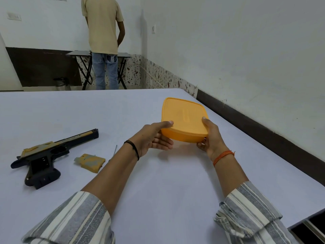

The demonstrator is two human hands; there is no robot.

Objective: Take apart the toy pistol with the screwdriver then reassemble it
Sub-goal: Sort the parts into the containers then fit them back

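Observation:
A black and yellow toy pistol (pixel 47 155) lies on its side at the left of the table. Beside it rests a loose yellow grip panel (pixel 90 162). A thin screwdriver (pixel 114 150) lies just past the panel, its lower part hidden by my left forearm. A yellow lidded plastic box (pixel 183 118) is lifted slightly above the table, held from both sides. My left hand (pixel 154 138) grips its near left edge, thumb on the lid. My right hand (pixel 212 138) grips its right edge, fingers curled underneath.
The table (pixel 167 191) has a pale lilac top; its right edge runs close to a white wall. A person (pixel 103 41) stands with their back turned at a small folding table (pixel 98 55) beyond the far edge.

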